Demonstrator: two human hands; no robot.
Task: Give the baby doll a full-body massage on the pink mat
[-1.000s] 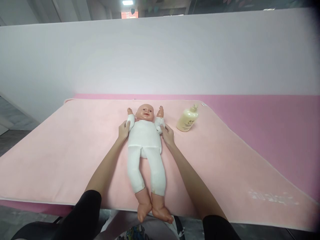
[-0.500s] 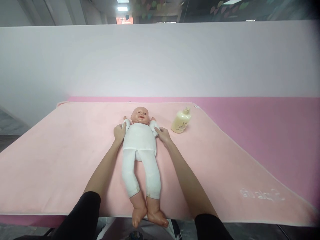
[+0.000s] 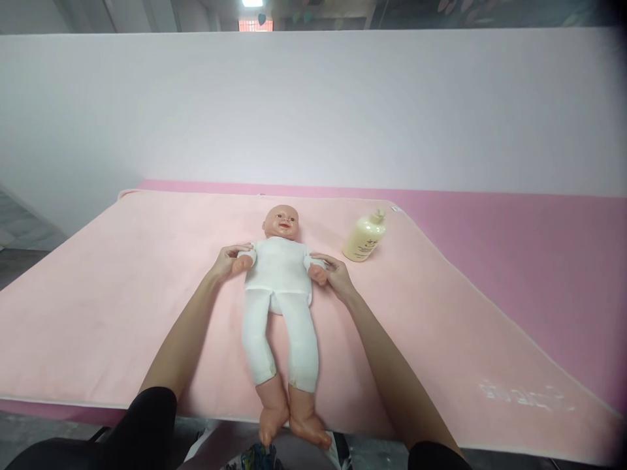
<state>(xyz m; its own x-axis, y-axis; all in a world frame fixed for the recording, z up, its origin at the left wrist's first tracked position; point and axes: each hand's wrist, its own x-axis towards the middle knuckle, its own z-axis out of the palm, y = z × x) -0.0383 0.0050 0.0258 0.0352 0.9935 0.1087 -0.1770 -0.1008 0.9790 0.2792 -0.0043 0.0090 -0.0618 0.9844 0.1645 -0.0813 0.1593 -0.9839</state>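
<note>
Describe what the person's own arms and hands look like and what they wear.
Both forearms are bare from above the elbow down. Black sleeves cover the upper arms at the bottom edge of the view. The left hand and right hand are bare, with no gloves. No rings, watch or bracelets can be made out.

The scene is bright and evenly lit, with soft, diffuse light from above; a ceiling lamp [image 3: 252,3] glows at the top edge of the frame. Shadows are faint, only a thin soft one under the doll [image 3: 280,307] on the pink blanket [image 3: 122,294]. There is no harsh glare. Wide-angle distortion bows straight edges, and the right-hand corners darken. The lower edge looks slightly soft.
</note>
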